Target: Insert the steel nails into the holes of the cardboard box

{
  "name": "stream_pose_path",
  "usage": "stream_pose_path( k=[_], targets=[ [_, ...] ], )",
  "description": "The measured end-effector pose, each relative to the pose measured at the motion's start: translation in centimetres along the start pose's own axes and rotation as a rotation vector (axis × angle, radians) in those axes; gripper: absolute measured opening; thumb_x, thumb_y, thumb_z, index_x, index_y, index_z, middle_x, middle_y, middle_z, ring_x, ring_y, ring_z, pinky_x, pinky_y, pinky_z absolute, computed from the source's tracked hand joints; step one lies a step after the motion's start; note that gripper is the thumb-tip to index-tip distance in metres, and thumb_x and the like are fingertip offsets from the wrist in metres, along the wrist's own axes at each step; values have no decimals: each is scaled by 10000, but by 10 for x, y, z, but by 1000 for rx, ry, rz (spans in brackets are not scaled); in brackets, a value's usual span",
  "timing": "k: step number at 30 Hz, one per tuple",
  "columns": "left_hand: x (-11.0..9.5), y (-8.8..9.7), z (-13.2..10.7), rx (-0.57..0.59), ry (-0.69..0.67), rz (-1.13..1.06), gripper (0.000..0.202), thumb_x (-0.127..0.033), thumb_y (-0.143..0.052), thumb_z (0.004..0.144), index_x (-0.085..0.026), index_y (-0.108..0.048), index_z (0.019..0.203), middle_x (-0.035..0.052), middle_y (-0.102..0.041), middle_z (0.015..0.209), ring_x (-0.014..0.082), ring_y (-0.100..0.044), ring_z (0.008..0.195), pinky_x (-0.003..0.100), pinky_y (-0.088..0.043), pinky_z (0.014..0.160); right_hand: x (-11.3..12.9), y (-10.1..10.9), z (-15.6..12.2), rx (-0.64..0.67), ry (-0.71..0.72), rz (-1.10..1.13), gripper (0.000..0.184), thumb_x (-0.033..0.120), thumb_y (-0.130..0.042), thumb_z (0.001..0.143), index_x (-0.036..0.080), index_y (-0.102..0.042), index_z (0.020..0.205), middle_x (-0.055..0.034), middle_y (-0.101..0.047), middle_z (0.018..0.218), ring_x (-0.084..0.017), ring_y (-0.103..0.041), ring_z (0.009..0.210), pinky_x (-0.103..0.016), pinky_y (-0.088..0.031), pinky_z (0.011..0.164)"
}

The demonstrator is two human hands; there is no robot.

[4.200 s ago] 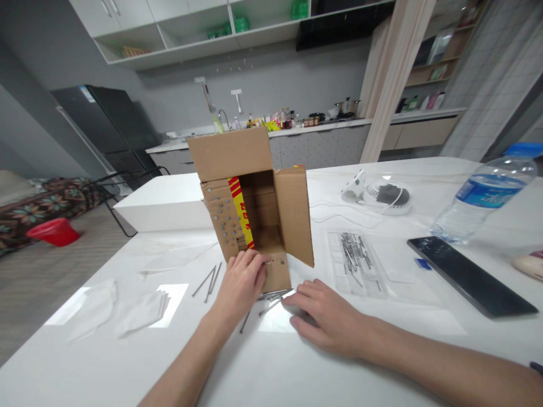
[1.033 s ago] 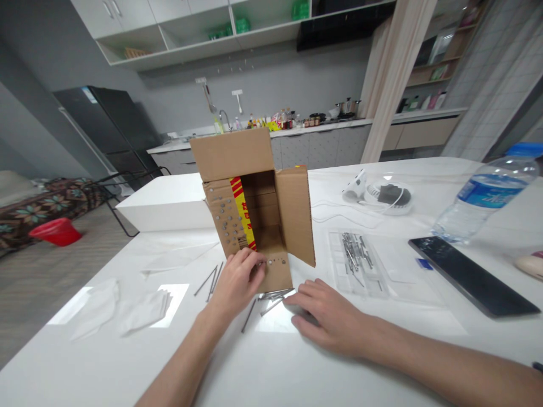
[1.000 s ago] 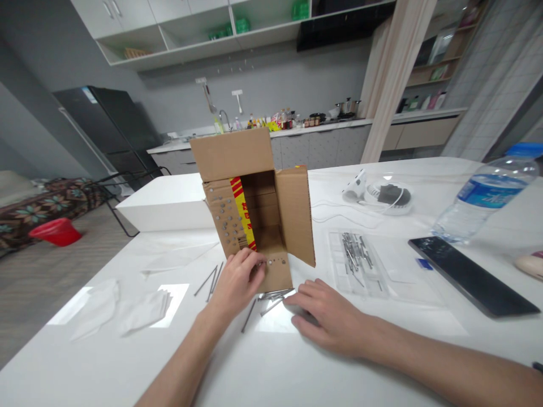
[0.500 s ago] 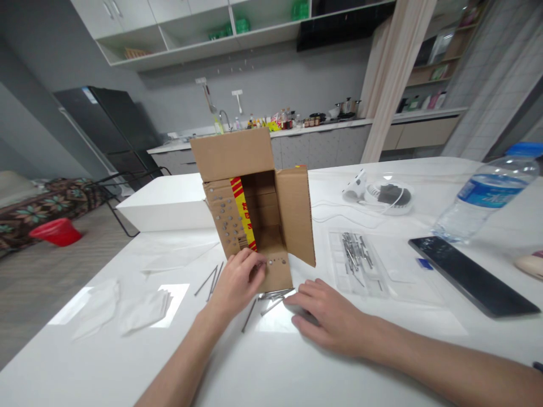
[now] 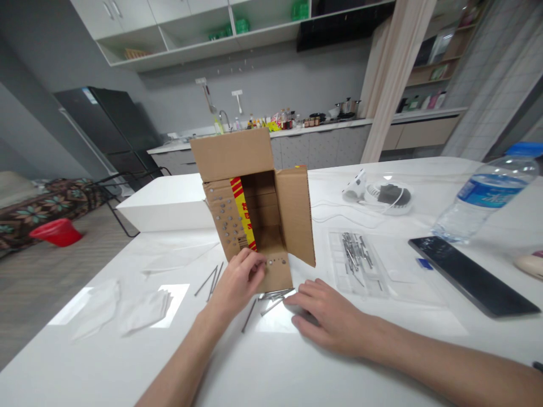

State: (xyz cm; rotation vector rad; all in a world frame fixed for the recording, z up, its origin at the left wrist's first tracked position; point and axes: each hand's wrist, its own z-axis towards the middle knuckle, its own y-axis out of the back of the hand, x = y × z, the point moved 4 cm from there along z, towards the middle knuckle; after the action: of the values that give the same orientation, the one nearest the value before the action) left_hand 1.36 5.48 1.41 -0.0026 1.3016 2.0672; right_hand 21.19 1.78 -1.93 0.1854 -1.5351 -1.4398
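Note:
A cardboard box (image 5: pixel 292 217) stands with its mouth toward me and its flaps spread. Its left flap (image 5: pixel 218 217) carries several round metal nail heads and a red-and-yellow tape strip. More nail heads sit in the lower flap (image 5: pixel 278 274). At this flap's left edge, my left hand (image 5: pixel 241 277) has its fingers closed; what they pinch is hidden. My right hand (image 5: pixel 320 314) rests on the table with curved fingers, thumb apart, and its index fingertip by the loose nails (image 5: pixel 274 295). Other nails (image 5: pixel 211 281) lie left of the box.
To the right are a clear plastic case (image 5: pixel 358 263) with nails, a black phone-like slab (image 5: pixel 470 274) and a water bottle (image 5: pixel 487 192). White tissues (image 5: pixel 142 311) lie at left. A white device (image 5: pixel 388 198) with a cable stands behind; a white block (image 5: pixel 169 206) is at back left.

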Motion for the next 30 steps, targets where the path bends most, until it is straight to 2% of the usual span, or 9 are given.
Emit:
stream_pose_path(
  k=[30],
  targets=[
    [-10,10,1,-138,-68,-58,110,-135,-512,927,-203,-594,900,24,-621,842,149,-628,793,260,-523,709,1,1,0,2,-7,-11,175,209,-544,938,181,-664,1061,-64,-641,928,-220,-568,903,-378,-390,838]
  ],
)
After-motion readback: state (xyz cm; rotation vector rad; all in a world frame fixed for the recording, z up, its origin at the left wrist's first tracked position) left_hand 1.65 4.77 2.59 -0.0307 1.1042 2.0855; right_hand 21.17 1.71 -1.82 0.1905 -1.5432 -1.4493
